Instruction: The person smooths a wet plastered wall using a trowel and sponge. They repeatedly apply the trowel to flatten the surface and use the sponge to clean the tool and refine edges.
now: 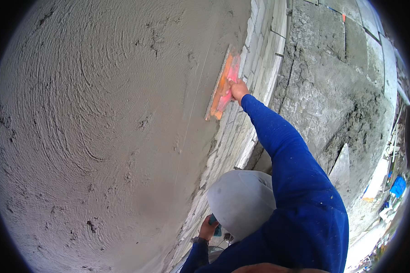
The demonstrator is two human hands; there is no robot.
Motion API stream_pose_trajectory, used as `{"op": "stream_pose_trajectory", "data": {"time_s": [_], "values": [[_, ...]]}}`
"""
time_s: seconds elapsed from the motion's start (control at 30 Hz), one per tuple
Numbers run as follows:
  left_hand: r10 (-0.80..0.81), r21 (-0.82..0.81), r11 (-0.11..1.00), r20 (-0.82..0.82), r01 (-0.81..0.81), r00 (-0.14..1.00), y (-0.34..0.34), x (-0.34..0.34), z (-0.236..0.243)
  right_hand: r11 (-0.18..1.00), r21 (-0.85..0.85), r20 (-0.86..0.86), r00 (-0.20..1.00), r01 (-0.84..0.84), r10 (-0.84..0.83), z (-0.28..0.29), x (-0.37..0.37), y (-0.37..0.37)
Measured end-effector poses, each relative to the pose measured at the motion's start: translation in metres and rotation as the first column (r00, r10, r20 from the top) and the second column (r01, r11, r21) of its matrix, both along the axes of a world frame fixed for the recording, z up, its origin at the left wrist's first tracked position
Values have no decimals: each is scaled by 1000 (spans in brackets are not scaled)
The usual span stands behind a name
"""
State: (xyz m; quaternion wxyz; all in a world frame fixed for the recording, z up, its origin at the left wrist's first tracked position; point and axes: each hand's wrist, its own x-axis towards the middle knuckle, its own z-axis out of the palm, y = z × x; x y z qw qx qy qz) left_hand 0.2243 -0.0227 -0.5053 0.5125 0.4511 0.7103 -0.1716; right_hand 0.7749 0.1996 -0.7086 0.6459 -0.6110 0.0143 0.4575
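Observation:
My right hand (238, 90), at the end of a blue sleeve, is closed round the pink handle of an orange plastering float (223, 85). The float's long blade lies along the right margin of a broad grey plaster surface (164, 104), beside exposed pale bricks (258, 52). Swirled ridges mark the plaster on the left; the band near the float looks smoother. Low in the view, my left hand (208, 229) has its fingers closed on a dark teal object (217, 230), mostly hidden. A pale grey rounded shape (241, 202) between my arms covers part of the scene.
Beyond the bricks, a rough surface smeared with wet mortar (314, 86) stretches along the right. A pointed pale grey piece (341, 166) lies on it. Farther right are a bright blue item (398, 186) and scattered debris. A thin straight line (191, 107) runs through the plaster.

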Motion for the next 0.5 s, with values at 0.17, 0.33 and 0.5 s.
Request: {"op": "stream_pose_trajectory", "data": {"time_s": [0.17,0.33,0.5], "values": [[-192,-25,981,-30,191,981,-6,27,11,990,7,-122,983,-140,140,4,-113,-23],[-70,-41,997,63,73,996,-15,-6,-4,974,226,250,968,-32,-26,91,-84,-16],[-154,-9,988,-32,154,988,12,11,6,994,25,349,931,105,-107,3,58,26]]}}
